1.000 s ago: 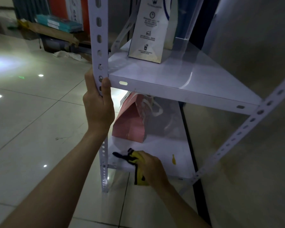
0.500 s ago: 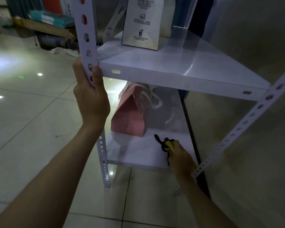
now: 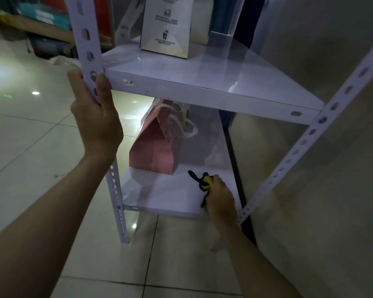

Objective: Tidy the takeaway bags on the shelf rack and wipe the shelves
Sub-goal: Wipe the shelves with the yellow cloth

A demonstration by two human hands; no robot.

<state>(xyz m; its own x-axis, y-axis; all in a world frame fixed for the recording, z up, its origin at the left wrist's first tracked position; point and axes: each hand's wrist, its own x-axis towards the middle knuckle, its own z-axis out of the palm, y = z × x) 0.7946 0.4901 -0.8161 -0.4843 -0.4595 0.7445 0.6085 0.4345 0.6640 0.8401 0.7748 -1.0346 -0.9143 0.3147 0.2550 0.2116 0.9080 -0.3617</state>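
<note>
A white metal shelf rack stands before me. My left hand [image 3: 95,117] grips its front left post [image 3: 88,46] just below the middle shelf [image 3: 213,91]. My right hand [image 3: 220,198] holds a yellow and black cloth [image 3: 205,182] and presses it onto the front right part of the bottom shelf [image 3: 159,194]. A pink takeaway bag [image 3: 155,147] with white handles stands on the bottom shelf behind the cloth. A white printed takeaway bag [image 3: 166,26] stands upright at the back of the middle shelf.
The front right post [image 3: 310,134] slants down beside my right wrist. A grey wall [image 3: 321,190] runs close along the rack's right side. Glossy tiled floor [image 3: 30,136] spreads to the left. Boxes and clutter [image 3: 41,20] lie at the far left.
My right hand has swept the cloth from the front left of the bottom shelf to its front right. My left hand stays on the post.
</note>
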